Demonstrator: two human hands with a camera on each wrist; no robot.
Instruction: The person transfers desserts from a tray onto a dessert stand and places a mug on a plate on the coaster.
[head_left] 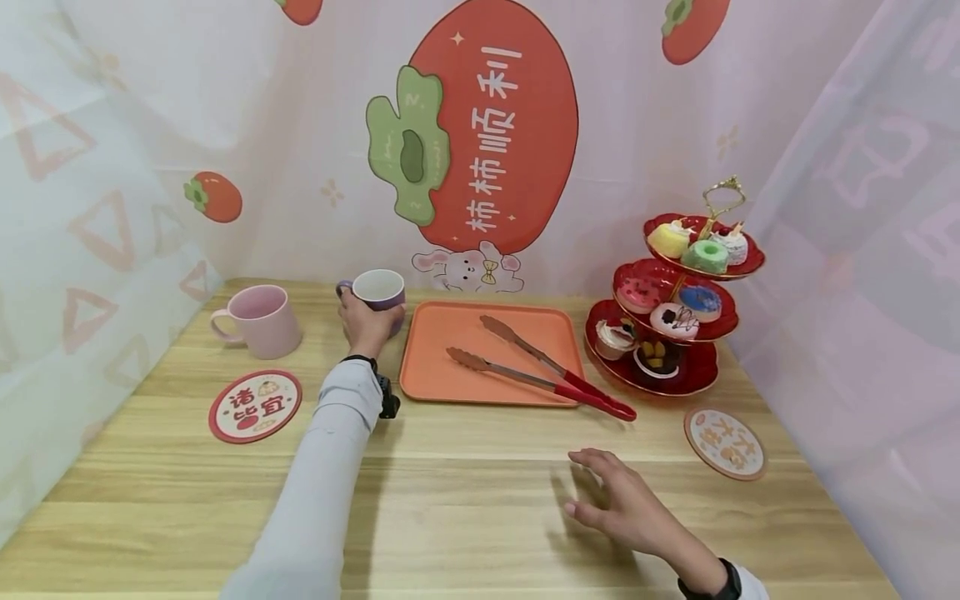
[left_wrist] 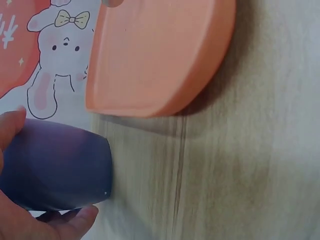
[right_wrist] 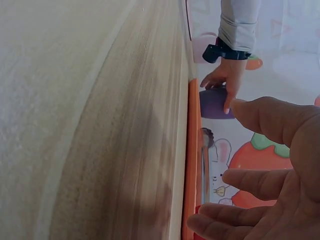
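Here the left hand [head_left: 365, 321] is wrapped around a purple mug [head_left: 379, 292] that stands at the back of the wooden worktop [head_left: 465, 492], just left of the orange tray [head_left: 491, 354]. The fingers hide most of the mug's side in the head view, and its handle only peeks out on the left. The left wrist view shows thumb and fingertip curled round the mug's dark body [left_wrist: 57, 167], but its rim and base are cut off there. The right hand [head_left: 626, 500] hovers low over the front of the worktop, fingers spread and relaxed, holding nothing; whether it touches the wood cannot be told. Red-handled tongs [head_left: 540, 371] lie across the tray, their handles jutting past its edge. A pink mug [head_left: 258, 321] stands further left, well apart from the tiered cake stand [head_left: 678, 312] on the right.
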